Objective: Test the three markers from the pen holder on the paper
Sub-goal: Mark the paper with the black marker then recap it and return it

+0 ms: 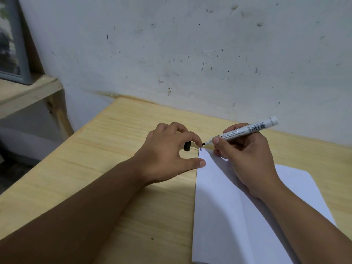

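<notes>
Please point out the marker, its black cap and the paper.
marker [242, 132]: head view, on the white barrel.
black cap [54, 146]: head view, on its side.
paper [219, 206]: head view, on the bare sheet.

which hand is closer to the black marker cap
Left. The left hand holds the cap in its curled fingers, thumb resting at the paper edge. The right hand is off to the cap's right, gripping the marker.

Rear wall [190, 44] whitewashed, stained and flecked; light wooden table [118, 149] set against it; wooden shelf [28, 92] at left carrying grey frame [17, 44]
</notes>
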